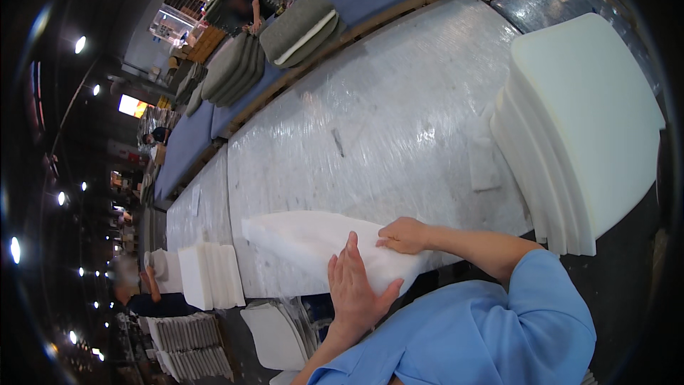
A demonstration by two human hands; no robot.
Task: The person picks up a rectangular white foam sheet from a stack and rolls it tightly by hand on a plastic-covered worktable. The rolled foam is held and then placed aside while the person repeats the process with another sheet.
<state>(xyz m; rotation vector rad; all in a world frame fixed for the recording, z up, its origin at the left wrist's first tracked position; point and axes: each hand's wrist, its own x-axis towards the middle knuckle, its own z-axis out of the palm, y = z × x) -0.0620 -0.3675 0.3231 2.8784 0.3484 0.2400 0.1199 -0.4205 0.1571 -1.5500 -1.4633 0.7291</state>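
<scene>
A soft white pad (299,237) lies on the plastic-covered table at its near edge, its rounded end pointing left. My left hand (356,281) rests on the pad's near side, fingers stretched out and thumb apart. Bent fingers of my right hand (404,235) grip the pad's upper edge near its right end. Part of the pad is hidden behind my left hand.
A tall stack of white foam pads (584,114) stands at the right. The table (356,121) is wrapped in clear film. Grey cushions (299,32) lie on a blue table beyond. Another stack of white pads (210,276) and a co-worker (153,292) are at the left.
</scene>
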